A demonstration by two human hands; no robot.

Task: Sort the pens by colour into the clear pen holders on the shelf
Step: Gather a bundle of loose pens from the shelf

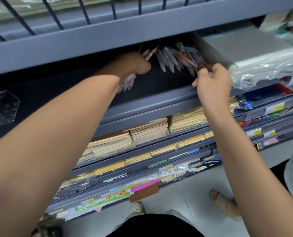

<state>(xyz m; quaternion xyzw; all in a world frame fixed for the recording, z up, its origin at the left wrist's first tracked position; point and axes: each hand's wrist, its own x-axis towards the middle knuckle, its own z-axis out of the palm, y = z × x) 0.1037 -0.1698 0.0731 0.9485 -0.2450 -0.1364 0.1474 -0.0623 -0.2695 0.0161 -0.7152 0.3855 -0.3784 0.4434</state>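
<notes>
On the dark shelf [159,82], a pile of grey and reddish-brown pens [173,59] lies at the back, tips toward me. My left hand [133,65] grips a bundle of pinkish pens [127,81] whose tips stick out below the fist, and more ends show above it. My right hand [212,81] pinches a reddish-brown pen [206,65] at the right end of the pile. A clear pen holder [2,106] stands at the far left of the shelf, well away from both hands.
A grey box [245,47] and crinkled clear plastic wrap [265,71] sit right of the pile. Lower shelves hold stacks of brown envelopes [149,129] and coloured stationery. An upper shelf edge [108,36] overhangs. A sandalled foot of another person [224,204] is on the floor.
</notes>
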